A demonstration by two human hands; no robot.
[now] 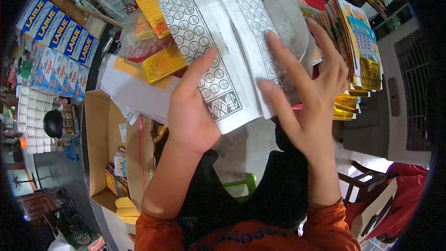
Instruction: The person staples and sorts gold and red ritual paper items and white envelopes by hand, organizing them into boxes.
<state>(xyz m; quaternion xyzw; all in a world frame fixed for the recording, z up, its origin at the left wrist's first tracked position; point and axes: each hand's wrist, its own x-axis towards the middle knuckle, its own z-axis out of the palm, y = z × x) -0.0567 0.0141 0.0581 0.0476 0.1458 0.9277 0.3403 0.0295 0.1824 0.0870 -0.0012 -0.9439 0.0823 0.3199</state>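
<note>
My left hand [193,107] grips a folded white printed paper [223,60] by its lower left side, thumb on top and fingers hidden beneath. Rows of black circles and a patterned block cover the paper, and a fold runs down its middle. Spread over the right half is my right hand [311,83]; its thumb and index fingertip touch the sheet near the fold. To the left, just past the paper's edge, lies a gold foil packet [163,65]. Yellow-gold printed sheets [151,9] show above it, beside clear plastic wrap.
A tall stack of papers with gold foil [360,46] stands at right. An open cardboard box [100,144] sits lower left, holding small packets. Blue LARUE cartons [58,30] are piled at far left. A green stool [244,186] shows below my hands.
</note>
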